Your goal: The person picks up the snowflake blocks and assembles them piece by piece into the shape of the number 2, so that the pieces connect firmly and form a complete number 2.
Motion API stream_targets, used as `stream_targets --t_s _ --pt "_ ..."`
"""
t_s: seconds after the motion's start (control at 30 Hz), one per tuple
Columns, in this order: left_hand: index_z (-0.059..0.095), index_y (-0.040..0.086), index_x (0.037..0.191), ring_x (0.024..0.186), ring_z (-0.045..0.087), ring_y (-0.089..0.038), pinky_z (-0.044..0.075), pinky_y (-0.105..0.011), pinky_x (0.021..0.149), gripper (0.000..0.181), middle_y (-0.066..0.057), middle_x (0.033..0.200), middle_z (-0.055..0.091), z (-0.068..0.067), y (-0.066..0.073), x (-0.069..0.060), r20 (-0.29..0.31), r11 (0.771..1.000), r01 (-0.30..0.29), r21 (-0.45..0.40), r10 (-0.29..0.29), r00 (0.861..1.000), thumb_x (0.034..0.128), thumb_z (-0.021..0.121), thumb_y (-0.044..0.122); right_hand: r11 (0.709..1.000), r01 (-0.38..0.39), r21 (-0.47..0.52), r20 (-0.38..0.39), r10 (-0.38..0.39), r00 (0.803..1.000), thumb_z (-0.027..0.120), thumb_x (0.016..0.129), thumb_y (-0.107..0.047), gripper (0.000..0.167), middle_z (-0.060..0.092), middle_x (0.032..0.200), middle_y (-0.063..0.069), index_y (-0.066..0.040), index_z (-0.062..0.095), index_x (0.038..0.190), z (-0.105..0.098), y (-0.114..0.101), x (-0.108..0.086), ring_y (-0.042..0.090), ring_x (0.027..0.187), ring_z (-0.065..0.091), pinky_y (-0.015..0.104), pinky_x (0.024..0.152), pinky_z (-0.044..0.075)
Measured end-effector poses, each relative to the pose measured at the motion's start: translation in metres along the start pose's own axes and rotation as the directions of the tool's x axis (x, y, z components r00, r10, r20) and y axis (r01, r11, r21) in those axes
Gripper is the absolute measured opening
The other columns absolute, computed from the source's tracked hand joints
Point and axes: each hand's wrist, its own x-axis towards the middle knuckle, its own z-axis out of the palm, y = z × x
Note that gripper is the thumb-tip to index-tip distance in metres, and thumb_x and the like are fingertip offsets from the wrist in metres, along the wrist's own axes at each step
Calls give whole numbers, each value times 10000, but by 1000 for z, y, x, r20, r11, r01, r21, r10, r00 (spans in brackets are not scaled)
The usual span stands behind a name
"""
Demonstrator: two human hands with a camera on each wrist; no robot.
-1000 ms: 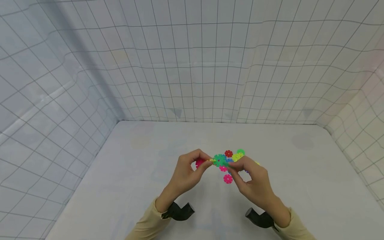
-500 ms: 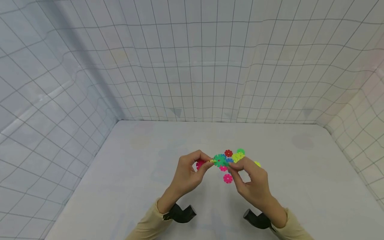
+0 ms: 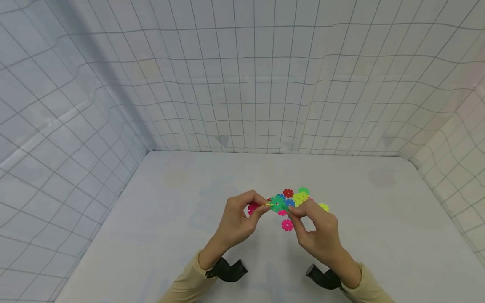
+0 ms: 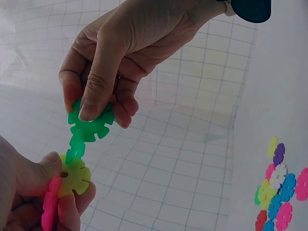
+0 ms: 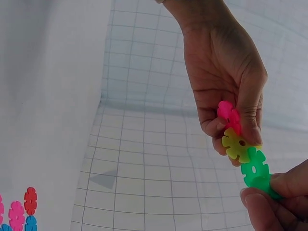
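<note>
A short chain of slotted discs hangs between the hands, held above the tabletop: a pink disc (image 4: 50, 202), a yellow disc (image 4: 74, 178) and two green discs (image 4: 91, 122), joined edge to edge. Seen from the head, with the chain at the dial's centre, the left hand (image 3: 235, 221) lies at eight o'clock, pinching the yellow disc; the right hand (image 3: 320, 229), at four, pinches the end green one. Loose discs (image 3: 301, 198) cluster from one to three o'clock, partly behind the right hand; a loose pink disc (image 3: 287, 225) sits at five. White tabletop (image 3: 170, 235) spreads broadly toward nine and three, its far edge meeting a gridded wall (image 3: 261, 84) at twelve, well apart from both hands.
</note>
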Motion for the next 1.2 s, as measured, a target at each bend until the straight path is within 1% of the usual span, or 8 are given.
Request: stream_targets --t_s 0.23,0.5,0.67,0.8,0.93,1.03,1.13,1.2 --pt "649 79 845 663 550 -89 470 -241 563 75 -4 808 677 0 -1 -1 5 999 42 -2 -42 999 846 700 24 1000 -1 4 15 1 1000 570 959 -279 331 608 721 37 5 602 793 0 0 0 123 580 581 187 584 510" --pt "657 58 844 664 550 -102 483 -260 585 41 4 804 678 0 1 -3 10 997 81 4 -81 997 858 695 53 999 26 -39 30 -25 999 549 970 -284 329 578 707 16 -3 592 805 1 -1 -1 118 586 585 194 584 516" --pt "652 35 849 685 606 -124 521 -274 634 42 -6 813 683 0 2 -2 3 993 114 -34 -114 994 862 690 48 1000 23 9 28 -23 999 572 960 -263 312 598 728 31 13 609 818 -1 1 3 118 599 567 178 575 498" --pt "645 28 853 719 648 -126 549 -308 692 49 -32 814 679 2 4 -2 -17 984 162 -78 -164 986 853 693 21 998 5 58 5 -6 1000 598 946 -252 313 601 736 45 45 634 853 -4 4 6 116 611 549 155 555 448" --pt "637 9 846 692 641 -173 552 -315 683 71 -59 792 666 2 8 -1 -60 971 229 -69 -233 971 832 700 -19 997 2 77 -15 -1 1000 603 942 -229 314 594 754 67 79 629 888 -6 2 10 132 628 581 150 587 476" --pt "627 -25 831 679 635 -217 554 -331 687 73 -93 773 657 -1 20 4 -75 960 270 -72 -275 959 821 689 -62 988 -38 152 -1 39 999 619 928 -145 252 589 787 99 107 612 922 -8 -4 16 151 626 613 175 607 515" --pt "620 -53 819 674 637 -224 554 -343 695 60 -129 765 655 -5 34 9 -68 955 285 -84 -291 954 823 670 -87 956 -103 273 41 95 995 624 878 42 139 565 806 130 145 590 966 -10 -12 22 182 624 638 216 598 537" --pt "629 -34 823 679 640 -213 552 -335 700 54 -107 772 660 -5 33 9 -66 954 285 -97 -292 954 835 676 -56 932 -143 332 68 127 989 608 820 166 172 547 812 143 167 577 989 -11 -16 24 201 627 642 236 595 543"
